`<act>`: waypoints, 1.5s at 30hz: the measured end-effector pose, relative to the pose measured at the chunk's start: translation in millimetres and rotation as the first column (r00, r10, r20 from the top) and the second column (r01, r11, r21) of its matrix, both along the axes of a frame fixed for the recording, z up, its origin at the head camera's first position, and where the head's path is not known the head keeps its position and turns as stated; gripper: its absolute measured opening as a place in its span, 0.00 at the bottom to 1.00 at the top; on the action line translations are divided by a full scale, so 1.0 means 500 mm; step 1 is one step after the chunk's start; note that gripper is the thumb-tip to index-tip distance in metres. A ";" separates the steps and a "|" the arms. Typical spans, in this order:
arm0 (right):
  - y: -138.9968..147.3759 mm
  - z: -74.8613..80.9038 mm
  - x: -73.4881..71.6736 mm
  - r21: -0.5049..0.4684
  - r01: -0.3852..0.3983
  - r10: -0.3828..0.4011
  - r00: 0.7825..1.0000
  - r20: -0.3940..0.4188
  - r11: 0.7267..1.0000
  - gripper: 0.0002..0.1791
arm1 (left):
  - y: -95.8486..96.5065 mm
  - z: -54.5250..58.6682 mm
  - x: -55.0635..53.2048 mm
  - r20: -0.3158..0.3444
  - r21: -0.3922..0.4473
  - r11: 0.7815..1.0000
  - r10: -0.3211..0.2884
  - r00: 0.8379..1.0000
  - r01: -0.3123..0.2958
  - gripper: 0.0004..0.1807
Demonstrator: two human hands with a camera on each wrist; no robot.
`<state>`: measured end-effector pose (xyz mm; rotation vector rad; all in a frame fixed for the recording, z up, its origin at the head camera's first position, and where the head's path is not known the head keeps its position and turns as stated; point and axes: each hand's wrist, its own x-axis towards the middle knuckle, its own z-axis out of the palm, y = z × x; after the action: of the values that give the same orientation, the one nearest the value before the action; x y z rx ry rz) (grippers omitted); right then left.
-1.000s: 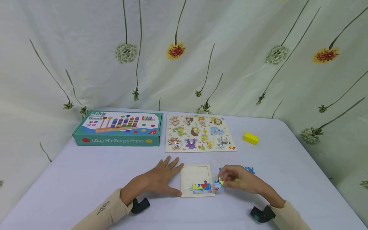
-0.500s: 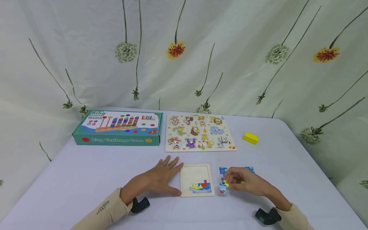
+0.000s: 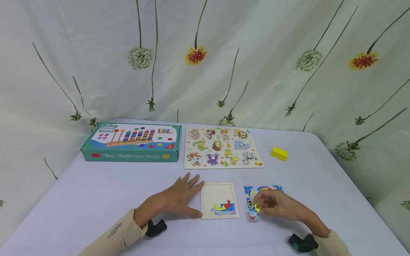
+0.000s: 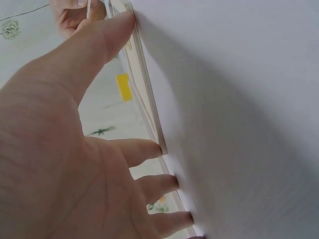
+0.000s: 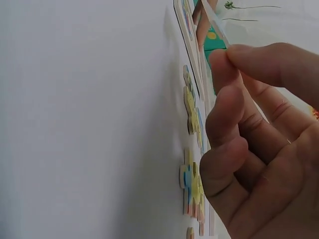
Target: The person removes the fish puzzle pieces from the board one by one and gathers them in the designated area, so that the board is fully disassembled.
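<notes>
My left hand [image 3: 179, 197] lies spread on the cloth, its thumb and index fingertip touching the left edge of a small wooden puzzle tray [image 3: 216, 192]. Inside the tray, a few joined jigsaw pieces [image 3: 224, 209] in blue, yellow and red fill the lower right. My right hand [image 3: 275, 204] is raised right of the tray, thumb and index finger pinching a jigsaw piece [image 3: 253, 216] by its edge. That piece appears as a thin tilted sliver in the right wrist view. Loose jigsaw pieces [image 3: 248, 190] lie around and below this hand, which partly hides them.
Behind the tray lies a larger animal puzzle board [image 3: 205, 147]. Left of it is a green Ring Challenge Game box [image 3: 131, 156], and to its right a yellow block [image 3: 279, 154]. A flower-print cloth hangs behind the white-covered table [image 3: 96, 209].
My right hand has drawn away from the tray, right and slightly toward me, with the jigsaw piece still pinched. More loose pieces have come into sight. The left hand stays put.
</notes>
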<state>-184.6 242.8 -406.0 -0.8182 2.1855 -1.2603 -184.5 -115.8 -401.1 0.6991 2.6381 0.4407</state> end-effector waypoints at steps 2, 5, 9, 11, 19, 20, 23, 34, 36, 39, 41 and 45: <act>0.003 -0.001 0.001 -0.007 -0.011 0.011 1.000 0.007 1.000 0.12 | 0.000 0.000 0.000 -0.001 0.001 1.000 -0.001 1.000 0.001 0.54; 0.006 -0.003 0.003 -0.008 -0.020 0.020 1.000 0.007 1.000 0.11 | -0.001 -0.001 0.000 0.000 0.005 1.000 -0.002 1.000 0.002 0.54; 0.008 -0.004 0.007 0.011 -0.017 0.017 1.000 -0.012 1.000 0.10 | 0.000 0.000 0.001 0.003 0.013 1.000 -0.003 1.000 0.003 0.53; 0.008 -0.005 0.008 0.027 -0.010 0.011 1.000 -0.023 1.000 0.10 | 0.000 0.000 0.001 0.004 0.015 1.000 -0.004 1.000 0.004 0.53; 0.005 -0.002 0.014 0.081 0.014 -0.013 1.000 -0.016 0.997 0.10 | -0.001 0.002 0.002 0.002 0.021 1.000 -0.004 1.000 0.004 0.53; 0.005 -0.002 0.015 0.082 0.013 -0.012 1.000 -0.016 0.997 0.10 | -0.001 0.002 0.002 0.001 0.021 1.000 -0.004 1.000 0.004 0.53; 0.004 -0.001 0.016 0.077 0.006 -0.005 1.000 -0.020 0.997 0.10 | -0.001 0.002 0.002 0.001 0.020 1.000 -0.004 1.000 0.004 0.53; 0.006 -0.005 0.015 0.056 -0.005 0.006 1.000 -0.011 0.998 0.11 | -0.001 0.001 0.002 -0.006 0.014 1.000 -0.001 1.000 0.001 0.53; 0.006 -0.007 0.015 0.059 -0.003 0.004 1.000 -0.015 0.998 0.10 | 0.000 0.001 0.002 -0.004 0.013 1.000 -0.002 1.000 0.002 0.53; 0.006 -0.008 0.015 0.065 -0.001 0.002 1.000 -0.023 0.998 0.10 | 0.000 0.002 0.002 -0.002 0.013 1.000 -0.003 1.000 0.003 0.54; 0.006 -0.008 0.016 0.066 0.003 -0.002 1.000 -0.021 0.998 0.10 | 0.000 0.002 0.002 -0.005 0.013 1.000 -0.004 1.000 0.005 0.54; 0.005 -0.008 0.016 0.067 0.007 -0.005 1.000 -0.021 0.998 0.10 | 0.000 0.002 0.003 -0.010 0.015 1.000 -0.006 1.000 0.006 0.53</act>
<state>-176.4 245.2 -410.1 -0.8025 2.2358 -1.1797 -183.3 -116.0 -400.3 0.7159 2.6442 0.4565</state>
